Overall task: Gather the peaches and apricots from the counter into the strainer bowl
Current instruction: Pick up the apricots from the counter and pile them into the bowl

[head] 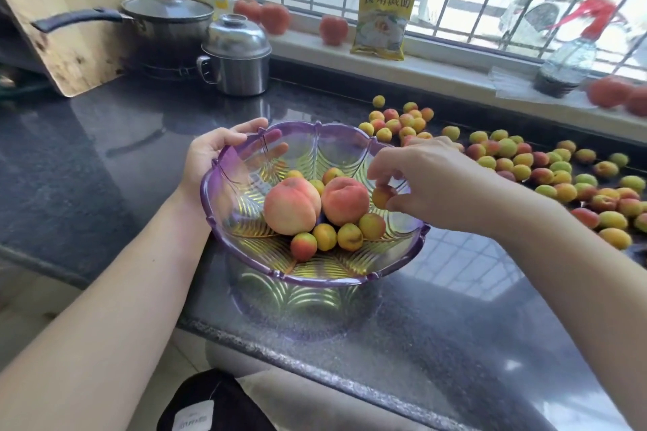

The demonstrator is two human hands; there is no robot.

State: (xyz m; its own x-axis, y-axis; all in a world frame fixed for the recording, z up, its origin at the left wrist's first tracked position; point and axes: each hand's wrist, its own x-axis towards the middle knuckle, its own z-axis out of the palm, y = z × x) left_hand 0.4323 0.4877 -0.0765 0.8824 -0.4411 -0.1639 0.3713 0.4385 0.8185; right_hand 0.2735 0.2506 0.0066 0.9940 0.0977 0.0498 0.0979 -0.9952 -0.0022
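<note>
A clear purple strainer bowl (224, 170) stands on the dark counter. Inside lie two peaches (292, 205) (345, 199) and several small apricots (350, 236). My left hand (213, 154) grips the bowl's far left rim, thumb on top and fingers outside the wall. Over the bowl's right side, my right hand (427, 178) pinches one apricot (381, 196) in its fingertips. Several more apricots (560, 178) are scattered over the counter to the right, and a smaller cluster (399, 124) lies behind the bowl.
A lidded saucepan (168, 21) and a steel lidded pot (238, 56) stand at the back left beside a wooden board (70, 10). On the windowsill are several red fruits (332, 30), a yellow packet (385, 14) and a spray bottle (567, 59). The counter edge (315, 371) runs near me.
</note>
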